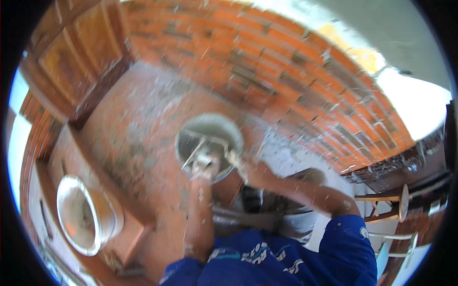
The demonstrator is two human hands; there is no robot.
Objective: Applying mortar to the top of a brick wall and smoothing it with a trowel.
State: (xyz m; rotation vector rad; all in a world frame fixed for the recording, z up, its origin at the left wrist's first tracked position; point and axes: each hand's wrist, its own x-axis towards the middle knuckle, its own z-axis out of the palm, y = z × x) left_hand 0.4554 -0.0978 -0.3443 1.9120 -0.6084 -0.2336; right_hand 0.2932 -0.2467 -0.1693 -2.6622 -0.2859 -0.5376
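Note:
A round grey bucket (210,120) stands on the floor in front of me, with both my hands over its opening. My right hand (237,163) is closed round the handle of a trowel-like tool (220,141), whose thin bent neck reaches over the bucket. My left hand (206,164) is held low at the bucket's near side, fingers curled, with a pale edge beside it that slants across the opening. Blur hides what the left fingers hold. Pale splashes of mortar or plaster cover both hands and forearms. The bucket's contents are mostly hidden by my hands and the tool.
A bare brick wall (267,66) rises beyond the bucket, with grey plaster (405,28) at upper right. A wooden door (71,62) is at upper left. A white-rimmed bucket (95,214) stands left beyond a low ledge (102,176). Wooden furniture (403,202) is at right.

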